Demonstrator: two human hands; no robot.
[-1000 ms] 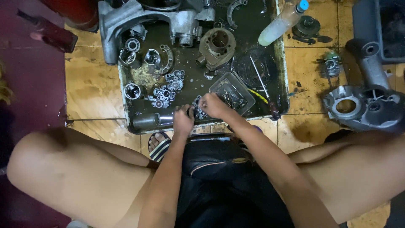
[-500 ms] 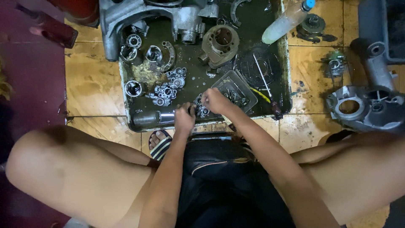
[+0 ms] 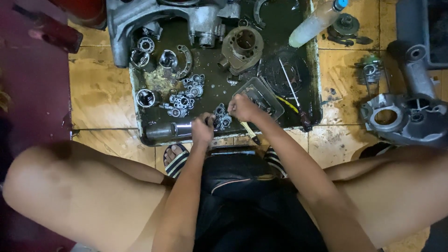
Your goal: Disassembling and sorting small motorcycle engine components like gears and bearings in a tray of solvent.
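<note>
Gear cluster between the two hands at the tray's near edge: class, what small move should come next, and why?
Probably lift the gear cluster slightly off the oily tray. Both the left hand and the right hand already close on it from either side, and loose bearings lie close by, so a small straight lift would likely avoid knocking them.

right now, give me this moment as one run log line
left hand: on small gear cluster | right hand: over same cluster, grip unclear | place: oily parts tray | nearby: clear plastic box, engine cylinder
</note>
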